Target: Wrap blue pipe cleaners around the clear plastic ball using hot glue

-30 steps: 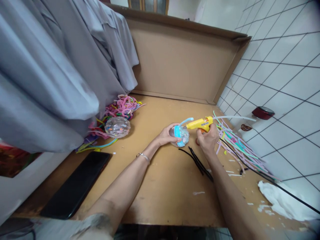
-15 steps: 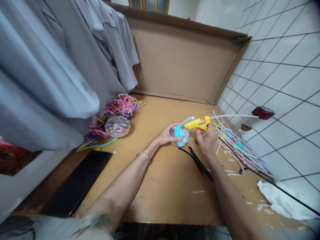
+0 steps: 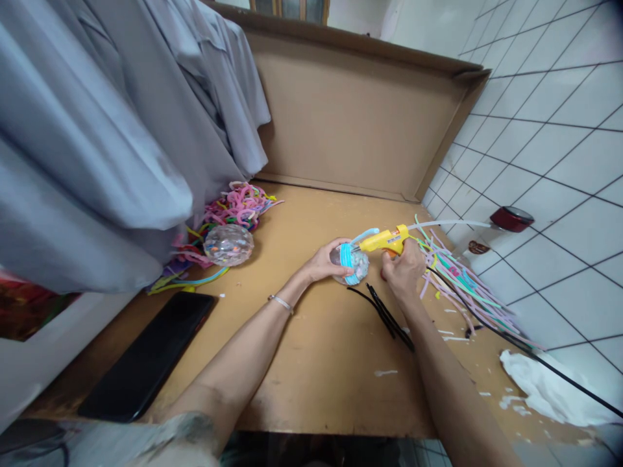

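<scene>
A clear round ball (image 3: 359, 264) with bits inside sits in my left hand (image 3: 322, 262), whose fingers wrap round its left side. Bright blue pipe cleaner (image 3: 346, 259) bands the ball, and a loose light blue end sticks up to the right. My right hand (image 3: 405, 267) is closed round the handle of a yellow glue gun (image 3: 384, 240). The gun's nozzle meets the ball beside the blue band. A translucent glue stick (image 3: 448, 224) extends from the gun's back. Black pipe cleaners (image 3: 384, 312) lie between my forearms.
At the left are a second clear ball (image 3: 228, 245), a tangled colourful pile (image 3: 241, 206) and a black phone (image 3: 150, 357). Pastel pipe cleaners (image 3: 464, 285), a black cord (image 3: 549, 368), white tissue (image 3: 545, 386) and a red-lidded jar (image 3: 511, 219) are at the right. Cardboard (image 3: 350, 117) stands behind.
The glue stick's rear end has shifted slightly left, towards the gun. Both hands keep nearly the same place and hold.
</scene>
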Available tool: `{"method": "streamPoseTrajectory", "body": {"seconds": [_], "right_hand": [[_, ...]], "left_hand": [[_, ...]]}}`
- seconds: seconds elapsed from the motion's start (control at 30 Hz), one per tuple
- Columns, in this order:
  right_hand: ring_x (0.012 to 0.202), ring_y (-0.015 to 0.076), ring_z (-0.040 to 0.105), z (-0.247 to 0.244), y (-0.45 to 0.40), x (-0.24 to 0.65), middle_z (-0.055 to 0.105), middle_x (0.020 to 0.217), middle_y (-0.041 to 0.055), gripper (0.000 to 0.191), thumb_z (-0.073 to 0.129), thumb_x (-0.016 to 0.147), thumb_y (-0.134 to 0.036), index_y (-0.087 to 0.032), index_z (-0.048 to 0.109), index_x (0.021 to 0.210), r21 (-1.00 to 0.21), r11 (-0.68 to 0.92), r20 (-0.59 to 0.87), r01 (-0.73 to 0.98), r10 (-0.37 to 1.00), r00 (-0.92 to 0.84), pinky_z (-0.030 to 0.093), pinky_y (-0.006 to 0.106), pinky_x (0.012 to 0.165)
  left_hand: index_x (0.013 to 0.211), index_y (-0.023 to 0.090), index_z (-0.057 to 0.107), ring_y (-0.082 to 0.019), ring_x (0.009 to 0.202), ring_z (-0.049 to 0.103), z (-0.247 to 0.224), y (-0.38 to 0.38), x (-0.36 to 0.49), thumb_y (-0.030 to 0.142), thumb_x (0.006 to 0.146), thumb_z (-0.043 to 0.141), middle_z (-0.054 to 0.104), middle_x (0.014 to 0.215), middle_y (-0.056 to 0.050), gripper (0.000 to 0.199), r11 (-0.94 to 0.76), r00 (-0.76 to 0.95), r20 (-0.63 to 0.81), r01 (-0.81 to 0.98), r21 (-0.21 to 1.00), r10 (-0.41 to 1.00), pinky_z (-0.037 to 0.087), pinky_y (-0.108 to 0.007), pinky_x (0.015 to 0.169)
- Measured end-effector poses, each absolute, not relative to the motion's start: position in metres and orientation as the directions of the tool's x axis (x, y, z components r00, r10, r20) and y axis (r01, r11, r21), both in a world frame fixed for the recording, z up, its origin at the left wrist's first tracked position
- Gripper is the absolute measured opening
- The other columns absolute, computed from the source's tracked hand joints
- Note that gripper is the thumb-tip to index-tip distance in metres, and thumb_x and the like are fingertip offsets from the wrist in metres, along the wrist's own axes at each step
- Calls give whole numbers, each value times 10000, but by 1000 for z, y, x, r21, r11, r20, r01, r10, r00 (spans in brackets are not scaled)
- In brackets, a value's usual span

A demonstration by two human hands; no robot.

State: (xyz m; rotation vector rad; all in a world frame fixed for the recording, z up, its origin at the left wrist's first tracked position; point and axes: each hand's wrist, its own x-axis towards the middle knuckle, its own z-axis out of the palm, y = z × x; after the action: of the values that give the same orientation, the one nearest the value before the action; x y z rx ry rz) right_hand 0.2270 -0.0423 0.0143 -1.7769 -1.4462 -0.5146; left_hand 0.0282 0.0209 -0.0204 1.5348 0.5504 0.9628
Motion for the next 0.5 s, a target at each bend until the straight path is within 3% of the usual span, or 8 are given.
{"method": "streamPoseTrajectory", "body": {"seconds": [0.5], "right_hand": [[810,253,495,16,-42,229,533,803,55,112,484,758,-331,-228,456,794,-334,-8,727,943,634,263,370,361,734]], "left_hand": [[1222,166,557,-191,965,594,-21,22,28,268,487,862,642,1118,-79,802,-214,545,284,-190,958,789,445,-320,896]]}}
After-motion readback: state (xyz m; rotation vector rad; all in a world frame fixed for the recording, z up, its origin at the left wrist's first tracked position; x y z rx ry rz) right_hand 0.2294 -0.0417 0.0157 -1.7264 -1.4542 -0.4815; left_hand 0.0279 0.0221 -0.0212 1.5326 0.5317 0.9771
